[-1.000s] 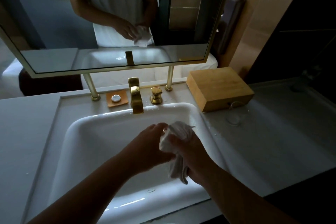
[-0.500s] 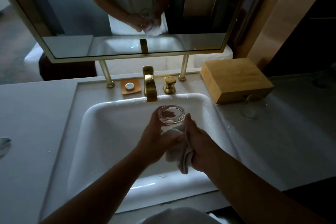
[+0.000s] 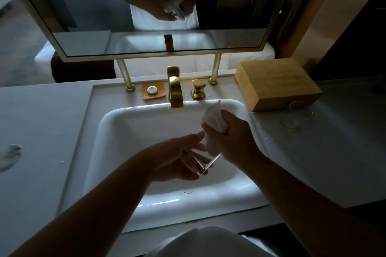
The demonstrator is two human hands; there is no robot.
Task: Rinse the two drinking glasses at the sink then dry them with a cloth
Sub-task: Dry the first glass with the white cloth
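1 glass (image 3: pixel 196 162) lies tilted over the sink (image 3: pixel 125 127) — we see the left hand (image 3: pixel 177 158) cradling it, the right hand (image 3: pixel 231 137) gripping the cloth (image 3: pixel 215 121) — stuffed inside.

A bathroom is shown, of the kind found in a home or hotel room. A white basin (image 3: pixel 129 131) is set into a pale counter (image 3: pixel 41 123), and a gold-coloured tap (image 3: pixel 175 87) with a matching handle (image 3: pixel 198 88) is mounted behind it. A framed mirror (image 3: pixel 104 6) is carried on two brass posts above the basin. A small wrapped soap (image 3: pixel 152 90) is laid on an orange dish, and a wooden box (image 3: pixel 275 83) is placed on the counter to the right.
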